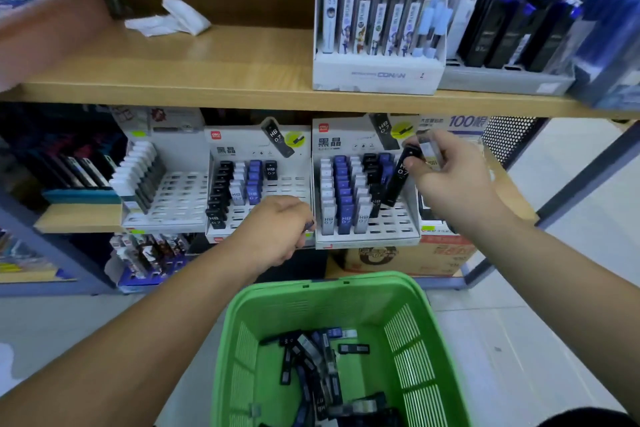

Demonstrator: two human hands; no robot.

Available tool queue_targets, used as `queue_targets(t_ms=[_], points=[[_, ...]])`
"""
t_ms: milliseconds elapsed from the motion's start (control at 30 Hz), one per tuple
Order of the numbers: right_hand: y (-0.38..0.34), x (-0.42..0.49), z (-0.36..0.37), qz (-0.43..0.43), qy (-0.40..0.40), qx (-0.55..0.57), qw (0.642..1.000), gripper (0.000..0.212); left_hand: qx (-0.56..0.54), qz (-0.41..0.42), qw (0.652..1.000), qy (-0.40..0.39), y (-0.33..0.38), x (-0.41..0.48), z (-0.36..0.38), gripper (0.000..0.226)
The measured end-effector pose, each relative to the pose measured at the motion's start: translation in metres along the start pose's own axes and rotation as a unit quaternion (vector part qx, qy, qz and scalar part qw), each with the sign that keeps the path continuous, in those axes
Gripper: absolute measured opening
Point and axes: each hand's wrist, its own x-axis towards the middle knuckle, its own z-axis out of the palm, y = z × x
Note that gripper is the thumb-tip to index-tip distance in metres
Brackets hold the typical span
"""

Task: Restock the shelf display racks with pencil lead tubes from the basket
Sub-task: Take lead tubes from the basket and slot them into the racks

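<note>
A green basket [242,315] on the floor in front of me holds several loose pencil lead tubes [313,362], black and blue. On the lower shelf stand three white slotted display racks: a left one [180,198], a middle one [291,184] and a right one [398,222], each partly filled with black, white and blue tubes. My right hand [446,180] pinches a black HB 0.7 tube [398,177] over the right rack, and also grips a clear tube. My left hand [277,229] is curled at the middle rack's front edge; a dark tube tip shows at its fingers.
The wooden upper shelf [207,80] carries a Conan pen display box [377,73], a tray of dark pen boxes [502,80] and crumpled white paper [173,19]. A cardboard box [433,258] sits under the right rack. Grey shelf posts [585,180] stand to the right.
</note>
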Motion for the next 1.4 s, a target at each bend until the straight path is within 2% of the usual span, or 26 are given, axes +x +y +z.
queue_targets(t_ms=[67,133,267,367,567,800,933,1000,1067,1133,1200,1300,1400], points=[[0.01,0.004,-0.009,-0.01,0.018,-0.036,0.999,0.026,0.024,0.023,0.999,-0.018,-0.001,0.003,0.009,0.017],[0.024,0.006,-0.013,-0.003,0.019,-0.026,0.999,0.027,0.04,0.054,0.997,-0.035,-0.002,0.005,0.017,0.01],[0.04,0.003,-0.008,0.027,-0.031,-0.015,0.999,0.022,0.04,0.091,0.994,-0.04,0.0,0.006,0.03,0.008],[0.044,0.002,-0.003,0.016,-0.047,-0.045,0.998,0.022,0.03,0.107,0.993,-0.029,0.003,0.007,0.037,0.007],[0.055,0.0,0.009,0.03,-0.1,-0.085,0.991,0.02,0.02,0.102,0.994,-0.03,0.002,0.005,0.037,0.007],[0.055,0.001,0.014,0.032,-0.103,-0.099,0.989,0.018,0.011,0.101,0.995,-0.024,0.001,0.003,0.033,0.007],[0.055,-0.001,0.02,0.035,-0.157,-0.118,0.98,0.019,0.005,0.107,0.994,-0.016,0.001,0.003,0.032,0.006],[0.053,-0.003,0.02,0.048,-0.146,-0.076,0.985,0.009,-0.001,0.106,0.994,-0.018,0.001,0.004,0.03,0.006],[0.045,-0.002,0.016,0.107,-0.092,0.024,0.99,0.011,-0.006,0.099,0.995,-0.024,0.0,0.007,0.03,0.005],[0.033,0.002,0.008,0.213,-0.05,0.189,0.957,0.015,-0.01,0.088,0.996,-0.024,0.0,0.008,0.033,0.004],[0.021,0.005,0.005,0.273,-0.061,0.305,0.91,0.021,-0.025,0.077,0.996,-0.045,0.002,0.006,0.039,0.008],[0.007,-0.002,0.016,0.288,-0.086,0.362,0.883,0.024,-0.023,0.078,0.993,-0.085,0.006,-0.006,0.056,0.027],[0.0,-0.009,0.032,0.286,-0.074,0.373,0.88,0.025,-0.044,0.08,0.993,-0.078,0.006,-0.012,0.074,0.04]])
